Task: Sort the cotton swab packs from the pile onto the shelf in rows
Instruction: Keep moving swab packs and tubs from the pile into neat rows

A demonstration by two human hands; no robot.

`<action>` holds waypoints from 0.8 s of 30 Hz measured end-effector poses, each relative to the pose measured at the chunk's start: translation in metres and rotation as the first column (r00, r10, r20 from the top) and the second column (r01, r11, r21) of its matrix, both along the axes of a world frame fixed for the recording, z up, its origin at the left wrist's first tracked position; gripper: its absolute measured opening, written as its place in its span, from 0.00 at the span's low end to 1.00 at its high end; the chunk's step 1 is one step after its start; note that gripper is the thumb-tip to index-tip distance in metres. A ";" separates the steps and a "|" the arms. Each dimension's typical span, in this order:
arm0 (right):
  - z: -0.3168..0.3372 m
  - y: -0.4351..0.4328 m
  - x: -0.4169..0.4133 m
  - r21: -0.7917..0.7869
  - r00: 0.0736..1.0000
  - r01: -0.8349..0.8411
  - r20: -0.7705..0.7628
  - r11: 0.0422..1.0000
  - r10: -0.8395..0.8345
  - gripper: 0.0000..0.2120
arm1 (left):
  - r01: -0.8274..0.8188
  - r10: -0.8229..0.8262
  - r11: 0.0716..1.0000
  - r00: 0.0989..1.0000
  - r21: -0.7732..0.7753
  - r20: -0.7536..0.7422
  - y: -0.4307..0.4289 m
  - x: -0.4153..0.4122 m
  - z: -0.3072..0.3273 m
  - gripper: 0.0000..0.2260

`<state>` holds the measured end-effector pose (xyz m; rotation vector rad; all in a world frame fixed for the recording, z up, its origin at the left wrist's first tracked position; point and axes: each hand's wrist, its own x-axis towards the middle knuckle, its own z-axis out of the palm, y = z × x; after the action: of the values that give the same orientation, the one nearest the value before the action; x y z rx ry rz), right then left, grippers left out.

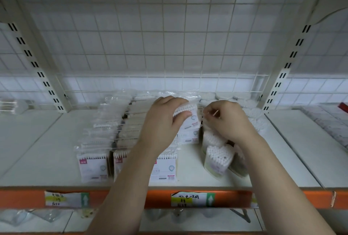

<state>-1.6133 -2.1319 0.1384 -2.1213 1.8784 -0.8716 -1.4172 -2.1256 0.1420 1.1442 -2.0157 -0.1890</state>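
Hands at shelf (47, 159), sorting swab packs.

Left hand (162, 121): thumb and fingers clamped on one pack (188, 118), held upright over the third row; its print is blurred and unreadable. Right hand (226, 120): fingers curled together at the pile (216, 152) on the right, pinching something thin, which cannot be made out; whether it grips a pack cannot be told. Rows (105, 133): three files of flat packs run front to back, left of the pile; front packs show a pink tag and white card, text too small to read; the forearm hides part of the third row. Rear packs dissolve into clear wrap and blur. Edge strip (22, 199): orange, with two handwritten labels (192, 199), each bearing a green arrow; the writing is not legible. Lower shelf largely cut off.
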 end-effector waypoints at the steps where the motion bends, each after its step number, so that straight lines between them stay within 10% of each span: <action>1: 0.001 0.005 -0.005 -0.012 1.000 0.021 0.023 1.000 -0.021 0.05 | 0.011 -0.011 1.000 1.000 0.004 0.004 -0.001 -0.003 -0.001 0.16; 24: -0.008 0.032 -0.028 -0.031 0.991 0.065 0.115 0.997 -0.061 0.04 | -0.014 -0.017 0.994 0.960 0.108 0.280 -0.011 -0.019 -0.027 0.16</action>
<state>-1.6410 -2.1003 0.1305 -1.9947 1.8955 -1.0235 -1.4359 -2.1361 0.1145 1.2980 -2.2786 -0.1449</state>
